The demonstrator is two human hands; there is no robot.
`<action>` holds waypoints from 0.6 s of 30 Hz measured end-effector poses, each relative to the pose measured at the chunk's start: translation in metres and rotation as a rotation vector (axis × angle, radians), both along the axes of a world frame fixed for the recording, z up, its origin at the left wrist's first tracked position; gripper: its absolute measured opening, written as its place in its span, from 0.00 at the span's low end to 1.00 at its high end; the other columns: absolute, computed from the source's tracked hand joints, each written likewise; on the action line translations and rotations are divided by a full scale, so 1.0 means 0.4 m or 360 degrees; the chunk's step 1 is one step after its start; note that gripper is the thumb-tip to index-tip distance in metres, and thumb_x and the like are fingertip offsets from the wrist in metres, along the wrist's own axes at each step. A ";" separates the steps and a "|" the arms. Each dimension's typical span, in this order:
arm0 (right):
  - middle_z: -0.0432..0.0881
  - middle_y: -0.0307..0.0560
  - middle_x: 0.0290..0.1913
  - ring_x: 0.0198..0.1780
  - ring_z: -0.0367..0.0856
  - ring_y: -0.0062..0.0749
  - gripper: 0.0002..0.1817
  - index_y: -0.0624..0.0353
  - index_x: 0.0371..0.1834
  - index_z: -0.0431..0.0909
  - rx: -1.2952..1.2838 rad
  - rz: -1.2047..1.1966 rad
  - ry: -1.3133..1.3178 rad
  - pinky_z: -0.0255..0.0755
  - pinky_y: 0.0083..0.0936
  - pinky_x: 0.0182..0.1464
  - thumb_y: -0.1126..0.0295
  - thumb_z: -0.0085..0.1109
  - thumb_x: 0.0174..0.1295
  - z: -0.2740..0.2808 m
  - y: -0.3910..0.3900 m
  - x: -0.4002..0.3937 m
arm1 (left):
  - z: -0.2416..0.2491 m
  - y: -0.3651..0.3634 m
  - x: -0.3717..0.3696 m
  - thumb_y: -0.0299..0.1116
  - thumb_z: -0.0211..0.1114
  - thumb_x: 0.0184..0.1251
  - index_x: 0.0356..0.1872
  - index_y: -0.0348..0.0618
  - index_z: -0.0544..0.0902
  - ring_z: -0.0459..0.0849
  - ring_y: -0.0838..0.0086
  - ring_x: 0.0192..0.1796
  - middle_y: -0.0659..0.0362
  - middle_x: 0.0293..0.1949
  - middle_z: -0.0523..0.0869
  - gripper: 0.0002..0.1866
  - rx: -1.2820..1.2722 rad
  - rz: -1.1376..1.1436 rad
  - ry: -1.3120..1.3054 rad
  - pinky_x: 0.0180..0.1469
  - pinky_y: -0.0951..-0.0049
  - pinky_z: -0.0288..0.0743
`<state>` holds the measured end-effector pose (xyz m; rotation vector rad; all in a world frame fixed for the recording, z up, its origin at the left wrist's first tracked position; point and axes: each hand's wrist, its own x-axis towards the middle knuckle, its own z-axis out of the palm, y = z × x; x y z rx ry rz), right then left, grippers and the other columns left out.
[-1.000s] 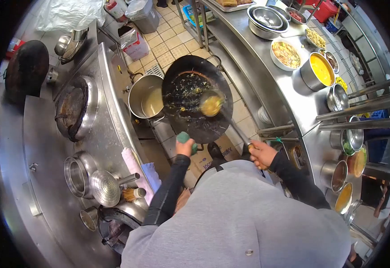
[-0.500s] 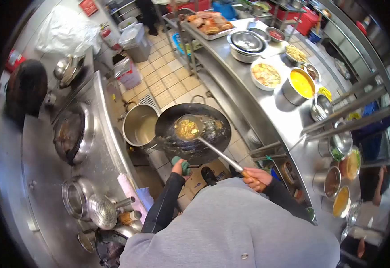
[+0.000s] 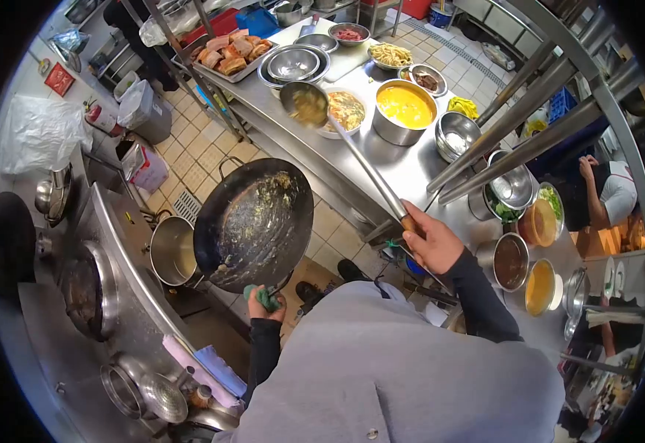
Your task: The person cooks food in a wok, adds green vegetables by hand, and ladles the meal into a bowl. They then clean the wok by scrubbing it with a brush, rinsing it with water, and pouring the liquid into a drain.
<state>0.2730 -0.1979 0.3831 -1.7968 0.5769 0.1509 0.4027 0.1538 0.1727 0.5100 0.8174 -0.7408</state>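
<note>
My left hand (image 3: 265,301) is closed around the handle of a black wok (image 3: 252,229), with a green cloth (image 3: 263,297) between palm and handle. The wok is tilted, and scraps of food cling to its inside. My right hand (image 3: 433,238) grips the wooden end of a long-handled ladle (image 3: 370,173). The ladle's bowl, slightly blurred, holds cooked food (image 3: 309,109) and is over the counter, beside a white bowl of food (image 3: 342,112). A pot of yellow liquid (image 3: 406,103) stands to the right of that bowl.
Stacked metal bowls (image 3: 293,66) and a tray of meat (image 3: 231,53) occupy the steel counter (image 3: 345,166). A large pot (image 3: 175,251) sits left of the wok. The stove (image 3: 49,325) runs along my left. Another person (image 3: 611,192) is at the far right.
The ladle with food has lifted out of the wok and swung over the counter to the white bowl. The wok has shifted left and tilted. My view has turned right.
</note>
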 end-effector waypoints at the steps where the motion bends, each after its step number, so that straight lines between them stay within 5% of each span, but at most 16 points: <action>1: 0.80 0.54 0.32 0.32 0.80 0.40 0.30 0.57 0.66 0.57 -0.0581 0.0018 -0.0176 0.71 0.27 0.37 0.70 0.51 0.59 -0.036 -0.019 0.007 | -0.015 -0.014 -0.013 0.39 0.55 0.57 0.25 0.49 0.74 0.76 0.70 0.22 0.61 0.20 0.77 0.08 0.0082 0.0056 -0.0018 0.22 0.73 0.69; 4: 0.79 0.59 0.36 0.41 0.78 0.51 0.32 0.56 0.66 0.57 -0.0620 -0.0039 -0.0072 0.70 0.29 0.45 0.69 0.53 0.57 -0.077 -0.095 0.023 | -0.012 -0.045 -0.046 0.39 0.55 0.57 0.25 0.49 0.74 0.76 0.70 0.22 0.62 0.20 0.76 0.08 0.0097 0.0059 0.0042 0.23 0.73 0.69; 8: 0.78 0.62 0.37 0.40 0.78 0.53 0.29 0.55 0.63 0.61 -0.0967 -0.0113 -0.0289 0.71 0.31 0.44 0.70 0.53 0.56 -0.100 -0.142 0.031 | 0.002 -0.077 -0.108 0.39 0.56 0.55 0.22 0.45 0.72 0.75 0.71 0.24 0.58 0.20 0.75 0.10 0.0168 0.0189 0.0139 0.23 0.75 0.68; 12: 0.80 0.58 0.36 0.36 0.81 0.38 0.29 0.58 0.63 0.61 -0.0717 -0.0219 -0.0468 0.72 0.30 0.42 0.73 0.56 0.56 -0.075 -0.195 -0.008 | 0.037 -0.103 -0.160 0.39 0.57 0.55 0.23 0.44 0.72 0.75 0.71 0.24 0.59 0.19 0.74 0.10 0.0168 0.0293 0.0141 0.23 0.76 0.68; 13: 0.79 0.50 0.30 0.27 0.77 0.28 0.28 0.60 0.63 0.59 -0.0625 -0.0201 -0.0481 0.72 0.26 0.32 0.74 0.54 0.58 -0.116 -0.212 -0.027 | 0.037 -0.098 -0.169 0.39 0.57 0.55 0.24 0.44 0.73 0.75 0.71 0.24 0.58 0.20 0.75 0.10 0.0125 0.0318 0.0144 0.23 0.76 0.68; 14: 0.79 0.50 0.30 0.27 0.77 0.28 0.28 0.60 0.63 0.59 -0.0620 -0.0184 -0.0486 0.72 0.26 0.32 0.74 0.54 0.58 -0.150 -0.220 -0.038 | 0.039 -0.092 -0.177 0.38 0.57 0.55 0.26 0.43 0.74 0.75 0.71 0.24 0.58 0.21 0.75 0.10 0.0080 0.0342 0.0147 0.23 0.76 0.68; 16: 0.73 0.41 0.25 0.18 0.70 0.20 0.26 0.61 0.63 0.58 0.0570 -0.0449 -0.0329 0.65 0.19 0.21 0.76 0.50 0.61 -0.219 -0.222 -0.049 | 0.046 -0.079 -0.187 0.38 0.57 0.55 0.28 0.42 0.74 0.75 0.72 0.24 0.58 0.22 0.76 0.10 0.0045 0.0353 0.0074 0.23 0.77 0.68; 18: 0.67 0.36 0.23 0.14 0.62 0.15 0.24 0.61 0.63 0.57 0.0327 -0.0457 -0.0410 0.57 0.15 0.15 0.77 0.47 0.63 -0.282 -0.210 -0.041 | 0.064 -0.076 -0.192 0.38 0.57 0.55 0.30 0.41 0.75 0.75 0.72 0.25 0.58 0.23 0.76 0.10 0.0000 0.0366 -0.0001 0.23 0.77 0.69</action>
